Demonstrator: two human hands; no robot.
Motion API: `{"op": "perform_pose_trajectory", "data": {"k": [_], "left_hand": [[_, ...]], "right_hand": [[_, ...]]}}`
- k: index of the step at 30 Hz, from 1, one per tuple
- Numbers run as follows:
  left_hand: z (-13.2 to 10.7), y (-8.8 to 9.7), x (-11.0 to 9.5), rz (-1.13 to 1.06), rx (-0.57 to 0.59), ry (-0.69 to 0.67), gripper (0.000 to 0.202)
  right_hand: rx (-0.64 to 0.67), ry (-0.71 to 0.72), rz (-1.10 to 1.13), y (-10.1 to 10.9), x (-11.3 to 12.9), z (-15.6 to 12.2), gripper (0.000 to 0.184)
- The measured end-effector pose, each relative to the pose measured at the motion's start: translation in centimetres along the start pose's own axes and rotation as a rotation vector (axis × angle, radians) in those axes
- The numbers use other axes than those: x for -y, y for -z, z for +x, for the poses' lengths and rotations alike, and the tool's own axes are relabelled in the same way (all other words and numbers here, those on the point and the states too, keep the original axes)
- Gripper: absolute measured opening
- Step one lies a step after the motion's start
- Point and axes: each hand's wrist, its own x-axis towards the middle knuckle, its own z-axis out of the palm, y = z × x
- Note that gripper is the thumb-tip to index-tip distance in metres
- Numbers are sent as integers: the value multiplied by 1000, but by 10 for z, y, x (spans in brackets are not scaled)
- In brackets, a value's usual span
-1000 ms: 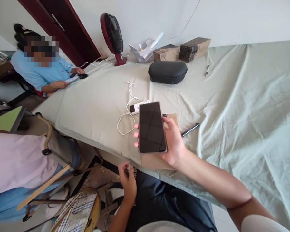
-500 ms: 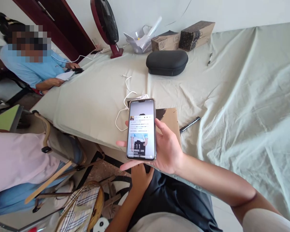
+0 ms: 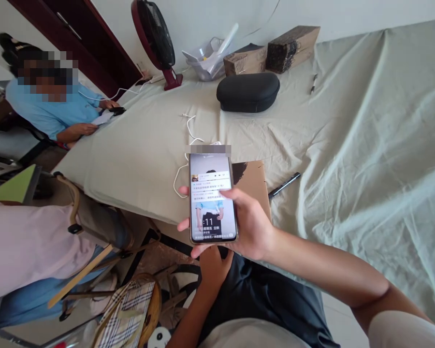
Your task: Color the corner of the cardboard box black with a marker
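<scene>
My right hand (image 3: 252, 224) is closed around a smartphone (image 3: 212, 217) in a clear case, screen facing up. Its thumb lies over the right side of the lit screen, and fingertips curl past the left edge. The screen shows a lock-screen picture with notifications and a clock. Beneath the phone, my left hand (image 3: 214, 268) rests low by my dark trousers at the table's edge. The phone and right hand cover its fingers, so I cannot see whether it holds anything. Behind the phone lies a white cable (image 3: 180, 180), and to its right a cardboard piece (image 3: 253, 181).
On the cloth-covered table (image 3: 148, 145) are a black hard case (image 3: 248, 93), a black marker (image 3: 284, 185), a pen (image 3: 313, 84), cardboard boxes (image 3: 293, 48), a plastic basket (image 3: 207, 70) and a fan (image 3: 155, 38). A person in blue (image 3: 54, 111) sits at the left; another in pink (image 3: 32, 241) is nearer.
My right thumb has moved from beside the phone onto its screen, and the fingers have curled in closer. The notifications still show. The view has shifted slightly.
</scene>
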Motion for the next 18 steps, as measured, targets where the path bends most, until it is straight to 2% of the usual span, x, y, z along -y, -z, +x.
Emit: {"op": "perform_pose_trajectory", "data": {"k": [5, 11, 14, 18], "left_hand": [[-2, -2, 6, 144, 13, -80, 57], [-2, -3, 8, 247, 39, -83, 57], [0, -2, 7, 248, 20, -87, 54], [0, -3, 8, 235, -11, -107, 58]], "right_hand": [[-24, 0, 48, 2, 4, -2, 67], [17, 41, -18, -1, 2, -1, 65], [96, 0, -21, -2, 10, 2, 76], [98, 35, -77, 0, 24, 2, 74]]}}
